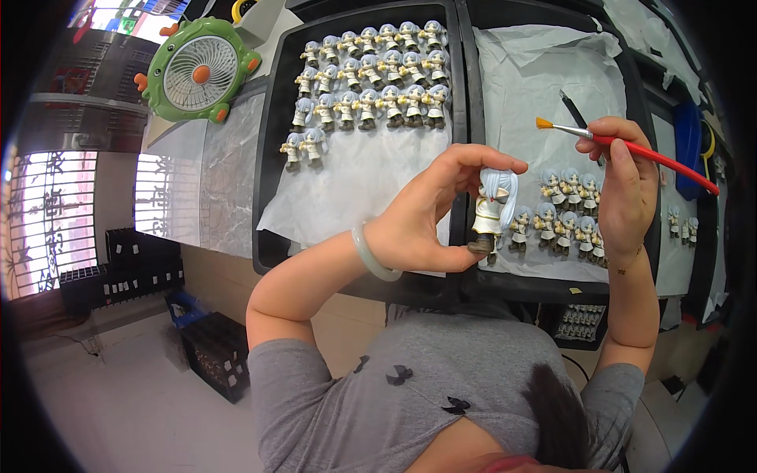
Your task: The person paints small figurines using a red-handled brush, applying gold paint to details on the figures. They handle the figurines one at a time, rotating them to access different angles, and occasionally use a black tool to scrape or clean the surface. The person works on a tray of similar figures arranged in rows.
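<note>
Grey short-sleeved t-shirt (410,386) with small black bow marks, pale green bangle (371,256) on left wrist, thin chain bracelet (628,266) on right wrist.

In my left hand (426,225) I pinch a figurine (494,211) with pale silver-blue hair, a cream tunic edged in yellow and dark brown boots. On that wrist sits a milky pale-green bangle (371,254). My right hand (623,185) grips a brush (631,147) with a red handle and orange bristles. Beyond my grip, white paper (544,87) lines black trays (272,158); the fan (199,71) looks green and orange, though distorted.
</note>
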`<move>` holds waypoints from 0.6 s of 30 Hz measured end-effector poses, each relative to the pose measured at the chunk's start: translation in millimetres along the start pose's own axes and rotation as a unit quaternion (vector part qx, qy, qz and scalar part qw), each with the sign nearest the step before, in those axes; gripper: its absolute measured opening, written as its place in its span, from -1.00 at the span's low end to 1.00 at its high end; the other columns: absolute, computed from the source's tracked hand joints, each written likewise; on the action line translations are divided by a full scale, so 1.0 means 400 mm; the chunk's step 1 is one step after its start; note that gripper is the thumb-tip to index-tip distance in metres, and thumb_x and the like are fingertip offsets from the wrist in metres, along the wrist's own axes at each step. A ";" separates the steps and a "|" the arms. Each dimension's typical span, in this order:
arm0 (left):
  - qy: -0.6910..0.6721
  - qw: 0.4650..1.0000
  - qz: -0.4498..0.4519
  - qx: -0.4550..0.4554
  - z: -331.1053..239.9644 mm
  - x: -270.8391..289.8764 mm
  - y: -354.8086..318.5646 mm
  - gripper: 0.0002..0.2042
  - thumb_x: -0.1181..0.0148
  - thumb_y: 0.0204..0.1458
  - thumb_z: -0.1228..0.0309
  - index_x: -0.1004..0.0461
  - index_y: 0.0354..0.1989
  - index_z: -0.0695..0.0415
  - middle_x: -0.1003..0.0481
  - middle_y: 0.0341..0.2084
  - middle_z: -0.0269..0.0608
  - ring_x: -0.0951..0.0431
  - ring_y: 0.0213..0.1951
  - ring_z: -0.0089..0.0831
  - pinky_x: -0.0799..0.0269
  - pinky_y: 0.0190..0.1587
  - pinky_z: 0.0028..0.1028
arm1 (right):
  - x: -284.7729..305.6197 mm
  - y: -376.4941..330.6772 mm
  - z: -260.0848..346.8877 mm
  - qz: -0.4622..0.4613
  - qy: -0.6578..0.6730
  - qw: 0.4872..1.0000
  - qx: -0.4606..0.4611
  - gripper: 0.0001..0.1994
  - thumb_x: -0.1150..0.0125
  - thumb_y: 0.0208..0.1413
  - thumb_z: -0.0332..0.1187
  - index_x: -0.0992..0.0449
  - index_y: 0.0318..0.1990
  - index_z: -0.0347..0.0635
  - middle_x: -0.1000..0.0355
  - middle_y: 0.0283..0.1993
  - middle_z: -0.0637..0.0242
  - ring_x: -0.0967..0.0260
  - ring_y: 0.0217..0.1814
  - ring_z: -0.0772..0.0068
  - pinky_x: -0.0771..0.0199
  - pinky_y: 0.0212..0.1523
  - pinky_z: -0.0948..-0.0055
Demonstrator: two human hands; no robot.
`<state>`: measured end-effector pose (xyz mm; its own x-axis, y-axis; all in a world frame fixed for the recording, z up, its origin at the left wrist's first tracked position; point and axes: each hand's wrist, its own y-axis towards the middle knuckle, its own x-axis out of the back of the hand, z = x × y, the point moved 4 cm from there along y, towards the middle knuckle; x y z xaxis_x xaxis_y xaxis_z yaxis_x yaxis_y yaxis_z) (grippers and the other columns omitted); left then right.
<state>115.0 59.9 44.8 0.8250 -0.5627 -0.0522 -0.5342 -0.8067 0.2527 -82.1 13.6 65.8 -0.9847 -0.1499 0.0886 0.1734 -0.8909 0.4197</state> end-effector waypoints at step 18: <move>0.387 0.915 -0.042 -0.101 -0.030 -0.010 -0.012 -0.42 -0.26 -0.58 0.26 -0.27 -0.23 0.14 -0.22 -0.47 -0.21 -0.20 -0.42 -0.28 -0.09 -0.33 -0.41 | -0.006 -0.004 0.002 0.010 -0.004 1.000 0.006 -0.75 0.19 0.07 -0.37 -0.41 -0.27 -0.33 -0.39 -0.39 0.27 -0.28 -0.33 0.61 -0.14 -0.32 0.63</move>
<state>116.4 68.0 55.3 0.7865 -0.1406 0.6014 -0.4830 -0.7469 0.4570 -79.9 15.7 65.7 -0.9810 -0.1636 0.1039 0.1926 -0.8823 0.4295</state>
